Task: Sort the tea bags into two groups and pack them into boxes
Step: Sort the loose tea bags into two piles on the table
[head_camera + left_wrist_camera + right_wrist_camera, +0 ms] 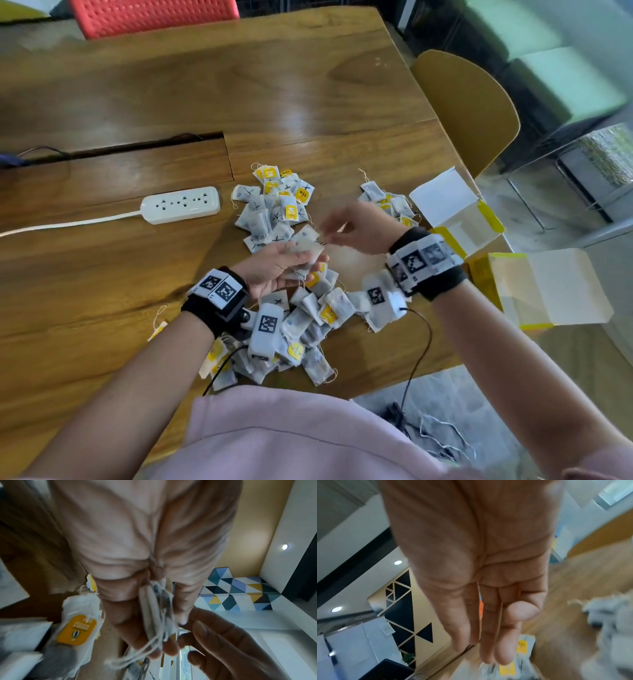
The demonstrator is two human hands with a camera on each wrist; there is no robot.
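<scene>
Well, power strip [181, 204] left of tea bags [274, 202].

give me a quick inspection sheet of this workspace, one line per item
surface: wooden table, cable slot on its left side.
job's things: loose tea bags in heaps; two open boxes at the right edge.
clutter: white power strip.
hands: left hand grips a small stack of tea bags; right hand open, fingers near that stack.
cables: power strip lead; thin black wires from the wrists.
surroundings: red chair, yellow chair.
</scene>
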